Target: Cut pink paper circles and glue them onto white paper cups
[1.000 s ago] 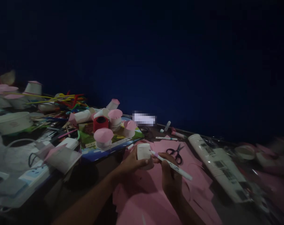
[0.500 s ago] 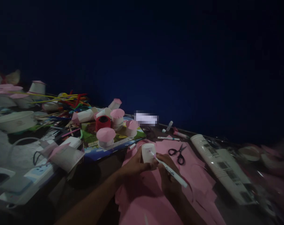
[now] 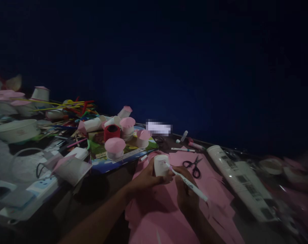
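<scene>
My left hand (image 3: 145, 178) is wrapped round a small white paper cup (image 3: 160, 166) and holds it over the pink paper. Between the fingers of my right hand (image 3: 186, 186) is a white acrylic marker (image 3: 191, 185), its tip against or very near the side of the cup. Faint pink marks show on the cup, too small to read. Beneath both hands lie sheets of pink paper (image 3: 154, 217). Black-handled scissors (image 3: 194, 166) rest on the paper just past my right hand.
Cups with pink cone tops (image 3: 115, 146) stand around a red tape roll (image 3: 111, 133) at centre left. Stacked cups in plastic (image 3: 240, 183) lie on the right. A power strip (image 3: 39, 189), a bowl (image 3: 15, 131) and coloured pipe cleaners (image 3: 80, 106) crowd the left.
The marker and my right hand have shifted slightly right, with the tip now nearer the cup's right side. More pink marking shows on the cup. My left hand has barely moved.
</scene>
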`<state>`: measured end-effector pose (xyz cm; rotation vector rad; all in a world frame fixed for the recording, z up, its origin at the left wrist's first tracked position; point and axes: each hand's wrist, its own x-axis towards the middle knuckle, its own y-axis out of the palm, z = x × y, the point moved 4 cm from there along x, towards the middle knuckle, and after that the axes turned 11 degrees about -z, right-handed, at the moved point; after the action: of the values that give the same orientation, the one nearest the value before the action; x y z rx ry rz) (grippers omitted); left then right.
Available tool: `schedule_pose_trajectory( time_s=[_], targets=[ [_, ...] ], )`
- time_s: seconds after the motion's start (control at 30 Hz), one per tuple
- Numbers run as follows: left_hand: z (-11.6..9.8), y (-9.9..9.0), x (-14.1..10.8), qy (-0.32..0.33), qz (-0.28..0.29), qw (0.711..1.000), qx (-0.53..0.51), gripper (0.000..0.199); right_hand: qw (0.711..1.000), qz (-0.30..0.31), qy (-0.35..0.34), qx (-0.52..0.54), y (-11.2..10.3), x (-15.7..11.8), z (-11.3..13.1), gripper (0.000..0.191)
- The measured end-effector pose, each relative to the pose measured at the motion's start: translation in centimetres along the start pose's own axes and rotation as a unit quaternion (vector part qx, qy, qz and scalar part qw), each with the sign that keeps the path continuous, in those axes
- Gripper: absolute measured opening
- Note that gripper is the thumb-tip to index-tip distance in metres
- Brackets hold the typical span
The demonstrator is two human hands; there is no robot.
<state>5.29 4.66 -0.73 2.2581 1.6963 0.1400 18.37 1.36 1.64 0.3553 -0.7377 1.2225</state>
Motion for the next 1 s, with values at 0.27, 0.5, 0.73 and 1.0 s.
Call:
schedule_pose_trajectory(
  time_s=[0.27, 0.5, 0.73, 1.0],
  targets=[
    [0.3, -0.4, 0.1, 0.019, 0.001, 0.999, 0.029, 0.069, 1.000, 0.006, -0.027, -0.014, 0.0, -0.1, 0.1, 0.022],
    [0.5, -0.2, 0.3, 0.028, 0.011, 0.999, 0.033, 0.060, 0.994, -0.078, 0.052, 0.051, -0.4, -0.3, -0.7, 0.022],
    [0.7, -0.2, -0.1, 0.028, 0.066, 0.996, -0.051, 0.060, 0.961, -0.110, 0.155, 0.200, 0.2, -0.3, -2.0, 0.021],
    [0.1, -0.2, 0.1, 0.054, 0.029, 0.998, -0.017, 0.055, 0.973, -0.110, 0.120, 0.162, -0.5, 0.3, -1.3, 0.022]
  ],
)
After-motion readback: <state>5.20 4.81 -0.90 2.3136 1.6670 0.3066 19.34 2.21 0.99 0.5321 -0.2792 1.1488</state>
